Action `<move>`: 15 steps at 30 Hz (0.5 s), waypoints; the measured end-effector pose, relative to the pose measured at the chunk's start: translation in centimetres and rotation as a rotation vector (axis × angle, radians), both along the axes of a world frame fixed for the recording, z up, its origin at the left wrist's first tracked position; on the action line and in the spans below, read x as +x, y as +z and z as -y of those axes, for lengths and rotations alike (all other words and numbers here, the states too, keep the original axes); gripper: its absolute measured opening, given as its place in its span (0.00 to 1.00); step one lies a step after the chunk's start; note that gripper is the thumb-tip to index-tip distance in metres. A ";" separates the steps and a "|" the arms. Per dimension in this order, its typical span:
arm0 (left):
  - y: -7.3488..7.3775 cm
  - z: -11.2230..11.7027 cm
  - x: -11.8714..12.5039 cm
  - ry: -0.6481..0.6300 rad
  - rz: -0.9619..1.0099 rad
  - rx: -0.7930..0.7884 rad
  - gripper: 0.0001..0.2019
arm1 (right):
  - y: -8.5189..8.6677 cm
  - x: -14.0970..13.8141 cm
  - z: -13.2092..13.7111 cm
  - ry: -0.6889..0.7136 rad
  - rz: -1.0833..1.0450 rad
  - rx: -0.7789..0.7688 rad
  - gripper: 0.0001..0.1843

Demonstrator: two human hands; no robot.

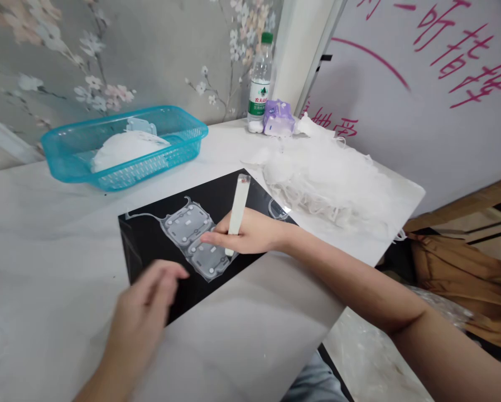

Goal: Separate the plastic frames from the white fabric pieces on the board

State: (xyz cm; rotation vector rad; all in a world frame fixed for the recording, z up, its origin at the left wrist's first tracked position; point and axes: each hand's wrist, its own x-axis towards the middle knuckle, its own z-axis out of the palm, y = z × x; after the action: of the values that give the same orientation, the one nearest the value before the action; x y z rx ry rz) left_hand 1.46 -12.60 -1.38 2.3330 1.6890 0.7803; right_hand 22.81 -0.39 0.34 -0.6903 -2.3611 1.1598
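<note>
A translucent grey silicone keypad sheet (194, 240) lies on a black mat (150, 245) in the middle of the white table. My right hand (246, 234) is closed around a white stick-like tool (239, 206) held upright, its lower end on the sheet's right side, forefinger stretched along the sheet. My left hand (144, 304) hovers over the mat's near left corner, fingers loosely curled and blurred, holding nothing I can see.
A blue plastic basket (125, 146) with white pieces stands at the back left. A pile of white trimmings (330, 178) lies at the right. A water bottle (259, 84) and a purple tissue pack (278, 118) stand by the wall. The table's edge (342, 301) falls away at the right.
</note>
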 end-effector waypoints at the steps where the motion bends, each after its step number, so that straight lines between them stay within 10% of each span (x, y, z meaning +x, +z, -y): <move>1: -0.2 -0.5 0.7 -0.027 -0.042 -0.026 0.13 | 0.0 0.0 0.0 0.010 -0.011 -0.001 0.28; 15: -0.2 -0.5 2.6 -0.079 -0.311 0.073 0.13 | -1.4 -0.5 -0.1 0.072 -0.131 0.054 0.21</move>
State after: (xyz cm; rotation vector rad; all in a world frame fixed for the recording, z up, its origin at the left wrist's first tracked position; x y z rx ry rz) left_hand 4.07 -12.06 -1.61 2.6684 1.6915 0.4916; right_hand 22.34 -0.34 -1.10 -0.4994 -2.3149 1.1300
